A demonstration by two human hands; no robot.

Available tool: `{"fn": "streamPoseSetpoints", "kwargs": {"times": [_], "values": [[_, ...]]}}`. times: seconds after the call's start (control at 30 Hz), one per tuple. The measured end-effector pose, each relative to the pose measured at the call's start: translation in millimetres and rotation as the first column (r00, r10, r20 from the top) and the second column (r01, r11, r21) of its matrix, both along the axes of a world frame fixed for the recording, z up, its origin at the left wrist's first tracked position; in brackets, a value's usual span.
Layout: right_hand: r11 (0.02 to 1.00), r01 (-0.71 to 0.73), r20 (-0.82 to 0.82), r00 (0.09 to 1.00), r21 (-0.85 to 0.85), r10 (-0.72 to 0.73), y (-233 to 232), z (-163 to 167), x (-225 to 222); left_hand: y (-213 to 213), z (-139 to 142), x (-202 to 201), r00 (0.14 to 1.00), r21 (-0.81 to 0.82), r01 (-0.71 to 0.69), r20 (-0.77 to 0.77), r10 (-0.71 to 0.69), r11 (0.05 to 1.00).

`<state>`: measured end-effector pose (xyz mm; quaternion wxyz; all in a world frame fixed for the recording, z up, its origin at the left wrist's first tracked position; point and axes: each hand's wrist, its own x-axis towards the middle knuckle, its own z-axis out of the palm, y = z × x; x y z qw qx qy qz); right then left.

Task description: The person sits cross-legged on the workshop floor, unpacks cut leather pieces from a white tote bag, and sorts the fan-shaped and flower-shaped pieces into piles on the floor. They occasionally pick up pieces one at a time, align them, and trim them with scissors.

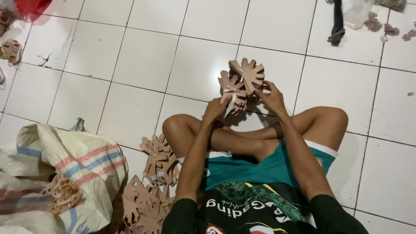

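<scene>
I sit cross-legged on a white tiled floor. Both hands hold tied bundles of tan, flower-shaped flat cutouts above my shins. My left hand (215, 108) grips the lower bundle (231, 89), which is bound with a pale strip. My right hand (271, 97) grips the upper bundle (248, 73). The two bundles touch each other between my hands.
A heap of loose tan cutouts (151, 190) lies beside my left knee. A woven sack (65, 173) with red and blue stripes, holding more cutouts, sits at the lower left. Small scraps (383, 26) and a dark strap (337, 21) lie at the far right; sandals (11, 50) at the far left.
</scene>
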<state>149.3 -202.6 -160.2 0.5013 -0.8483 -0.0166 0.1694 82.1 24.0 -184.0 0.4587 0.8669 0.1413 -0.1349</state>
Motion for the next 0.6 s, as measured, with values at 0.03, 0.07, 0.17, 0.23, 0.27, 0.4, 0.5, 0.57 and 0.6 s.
{"fn": "streamPoseSetpoints", "kwargs": {"times": [0.03,0.07,0.17,0.23,0.27,0.4,0.5,0.57,0.6], "values": [[0.999,0.053,0.061,0.997,-0.008,-0.053,-3.7,1.3,-1.2,-6.4,-2.3,-0.2,1.000,-0.029,0.020,-0.014,-0.020,0.999],[0.994,0.105,0.120,0.988,-0.015,-0.102,-5.8,2.4,-3.3,-12.3,-5.2,-1.5,1.000,-0.025,0.011,0.000,-0.011,1.000],[0.990,0.022,0.359,0.933,-0.141,0.030,-1.7,7.1,-2.1,-23.4,-10.1,1.8,0.998,-0.011,-0.051,0.048,0.052,0.999],[0.968,-0.066,0.385,0.909,-0.241,0.158,2.6,6.9,-2.4,-28.4,-12.3,1.8,0.987,-0.015,-0.149,0.056,0.150,0.989],[0.960,-0.094,0.342,0.921,-0.265,0.184,4.2,5.9,-0.5,-29.5,-13.2,2.0,0.987,-0.039,-0.163,0.013,0.163,0.986],[0.814,0.263,0.750,0.596,-0.518,0.285,4.5,-6.0,-4.0,-28.4,-19.2,-2.6,0.990,-0.247,-0.135,0.008,0.141,0.960],[0.944,0.103,0.813,0.544,-0.313,0.210,10.5,-19.5,-20.3,-25.8,-25.3,-6.2,0.987,-0.348,-0.158,-0.028,0.158,0.924],[0.939,-0.051,0.770,0.557,-0.341,0.310,22.8,-25.9,-32.3,-24.5,-29.6,-5.7,0.979,-0.392,-0.202,-0.078,0.186,0.898],[0.927,-0.128,0.747,0.558,-0.353,0.361,28.3,-27.4,-35.9,-24.2,-31.6,-5.3,0.975,-0.423,-0.220,-0.096,0.198,0.879]]}}
